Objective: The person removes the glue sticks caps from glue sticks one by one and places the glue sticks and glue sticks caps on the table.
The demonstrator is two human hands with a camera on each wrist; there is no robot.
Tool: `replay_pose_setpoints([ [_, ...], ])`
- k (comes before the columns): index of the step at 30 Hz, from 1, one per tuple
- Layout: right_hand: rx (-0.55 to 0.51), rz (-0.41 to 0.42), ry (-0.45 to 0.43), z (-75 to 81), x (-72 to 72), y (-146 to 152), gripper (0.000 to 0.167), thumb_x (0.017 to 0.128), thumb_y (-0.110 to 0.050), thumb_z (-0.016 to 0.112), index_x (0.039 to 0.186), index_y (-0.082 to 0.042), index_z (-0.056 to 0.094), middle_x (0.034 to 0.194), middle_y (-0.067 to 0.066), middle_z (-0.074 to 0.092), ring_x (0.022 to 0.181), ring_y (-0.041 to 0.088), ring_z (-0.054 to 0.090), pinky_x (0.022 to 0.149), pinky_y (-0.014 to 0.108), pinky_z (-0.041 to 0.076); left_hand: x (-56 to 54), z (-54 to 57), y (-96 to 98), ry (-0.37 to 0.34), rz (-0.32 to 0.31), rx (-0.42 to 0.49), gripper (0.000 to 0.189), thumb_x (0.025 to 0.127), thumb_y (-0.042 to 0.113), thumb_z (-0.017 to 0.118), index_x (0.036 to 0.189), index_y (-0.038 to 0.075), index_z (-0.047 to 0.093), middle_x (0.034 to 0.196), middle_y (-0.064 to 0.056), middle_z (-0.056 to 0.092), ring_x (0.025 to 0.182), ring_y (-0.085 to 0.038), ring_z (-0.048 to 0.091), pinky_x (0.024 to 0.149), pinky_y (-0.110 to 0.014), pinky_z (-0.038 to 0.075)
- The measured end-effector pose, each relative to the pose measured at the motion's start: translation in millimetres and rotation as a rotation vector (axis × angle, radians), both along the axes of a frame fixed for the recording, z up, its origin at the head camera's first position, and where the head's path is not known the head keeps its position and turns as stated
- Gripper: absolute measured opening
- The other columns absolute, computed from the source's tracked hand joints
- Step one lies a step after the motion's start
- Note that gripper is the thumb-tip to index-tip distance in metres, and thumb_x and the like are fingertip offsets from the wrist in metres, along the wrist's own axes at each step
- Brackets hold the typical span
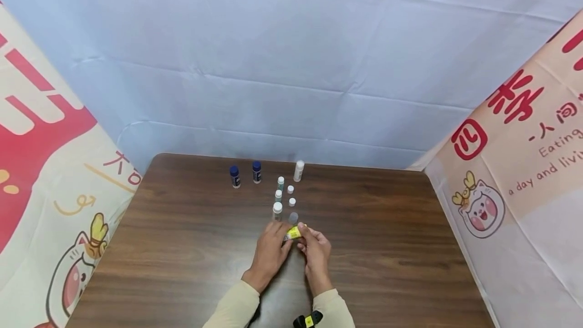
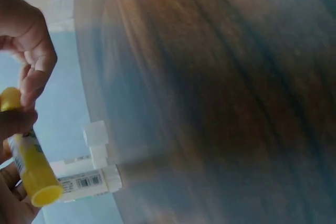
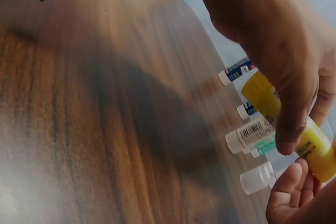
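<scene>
Both hands hold a yellow glue stick (image 1: 295, 233) near the middle of the table. My left hand (image 1: 269, 249) grips its body, thumb along the side. At the other end, my right hand (image 1: 317, 252) pinches the tube with thumb and fingers. In the left wrist view the glue stick (image 2: 38, 169) slants, with its round yellow end toward the camera. The right wrist view shows the left thumb lying across the printed label of the glue stick (image 3: 317, 153). Just beyond the hands stands a white-capped glue stick (image 1: 277, 210), beside a translucent cap (image 1: 293, 217).
Two white-capped green tubes (image 1: 280, 182) stand farther back, with two small white caps (image 1: 291, 202) to their right. A white tube (image 1: 298, 171) is near the table's rear edge. Two blue-capped glue sticks (image 1: 235, 176) stand at the back left. Cloth (image 1: 282, 65) hangs behind the table (image 1: 387, 247).
</scene>
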State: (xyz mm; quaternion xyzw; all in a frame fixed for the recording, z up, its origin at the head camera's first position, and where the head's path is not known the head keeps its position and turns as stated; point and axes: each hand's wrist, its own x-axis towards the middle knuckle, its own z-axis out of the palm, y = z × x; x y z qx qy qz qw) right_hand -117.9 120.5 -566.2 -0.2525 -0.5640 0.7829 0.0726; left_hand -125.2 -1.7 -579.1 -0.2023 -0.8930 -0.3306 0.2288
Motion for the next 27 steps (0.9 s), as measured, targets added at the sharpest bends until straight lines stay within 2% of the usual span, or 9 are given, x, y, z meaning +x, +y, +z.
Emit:
replay_pose_setpoints([
  [4, 0.061, 0.012, 0.039, -1.1, 0.9, -2, 0.019, 0.081, -0.014, 0.078, 0.085, 0.002, 0.068, 0.072, 0.0, 0.066, 0.058, 0.006, 0.057, 0.052, 0.019, 0.049, 1.9, -2.4, -0.1, -0.027, 0.046, -0.012, 0.031, 0.071, 0.012, 0.084, 0.098, 0.013, 0.07, 0.095, 0.003, 0.067, 0.089, -0.016, 0.058, 0.077, -0.034, 0.048],
  [10, 0.097, 0.051, 0.051, 5.1, -1.0, 0, 0.023, 0.08, -0.003, 0.075, 0.095, 0.011, 0.065, 0.075, 0.001, 0.065, 0.062, 0.007, 0.056, 0.058, 0.02, 0.047, 2.2, -2.4, -1.7, -0.101, 0.061, 0.039, 0.033, 0.068, 0.016, 0.086, 0.098, 0.013, 0.072, 0.092, 0.002, 0.071, 0.083, -0.015, 0.061, 0.074, -0.035, 0.047],
  [15, 0.1, 0.112, 0.08, 10.9, -2.5, 3, 0.031, 0.08, 0.004, 0.072, 0.107, 0.016, 0.062, 0.084, 0.008, 0.066, 0.072, 0.007, 0.059, 0.064, 0.02, 0.049, -1.3, 2.7, -8.4, -0.167, 0.022, 0.048, 0.034, 0.069, 0.018, 0.085, 0.101, 0.012, 0.073, 0.092, 0.0, 0.072, 0.079, -0.017, 0.063, 0.071, -0.036, 0.049],
  [18, 0.112, 0.147, 0.139, 16.4, -3.1, 7, 0.033, 0.081, 0.008, 0.07, 0.111, 0.017, 0.06, 0.093, 0.017, 0.067, 0.078, 0.008, 0.061, 0.069, 0.019, 0.051, -4.2, 5.1, -19.5, -0.213, -0.026, 0.02, 0.033, 0.074, 0.018, 0.082, 0.104, 0.012, 0.071, 0.093, -0.003, 0.072, 0.079, -0.019, 0.064, 0.067, -0.037, 0.05],
  [20, 0.13, 0.163, 0.186, 21.2, -4.5, 11, 0.033, 0.082, 0.01, 0.068, 0.113, 0.018, 0.06, 0.1, 0.025, 0.066, 0.082, 0.009, 0.063, 0.071, 0.018, 0.052, -5.9, 4.5, -29.4, -0.264, -0.038, 0.033, 0.033, 0.077, 0.017, 0.08, 0.107, 0.011, 0.068, 0.088, -0.005, 0.071, 0.074, -0.02, 0.064, 0.063, -0.037, 0.05],
  [23, 0.232, 0.164, 0.237, 25.8, -8.0, 17, 0.034, 0.081, 0.009, 0.07, 0.113, 0.016, 0.062, 0.105, 0.03, 0.064, 0.081, 0.008, 0.062, 0.07, 0.016, 0.051, -8.0, 1.2, -40.9, -0.353, -0.025, 0.136, 0.034, 0.079, 0.012, 0.078, 0.11, 0.009, 0.063, 0.088, -0.007, 0.071, 0.077, -0.02, 0.066, 0.066, -0.036, 0.053],
  [27, 0.528, 0.138, 0.249, 17.1, -10.2, 20, 0.032, 0.076, 0.004, 0.077, 0.107, 0.007, 0.069, 0.095, 0.021, 0.066, 0.072, 0.008, 0.056, 0.063, 0.013, 0.046, -9.8, -4.2, -42.9, -0.427, -0.016, 0.306, 0.034, 0.08, 0.003, 0.077, 0.108, 0.007, 0.059, 0.098, -0.01, 0.071, 0.091, -0.021, 0.069, 0.079, -0.036, 0.054],
])
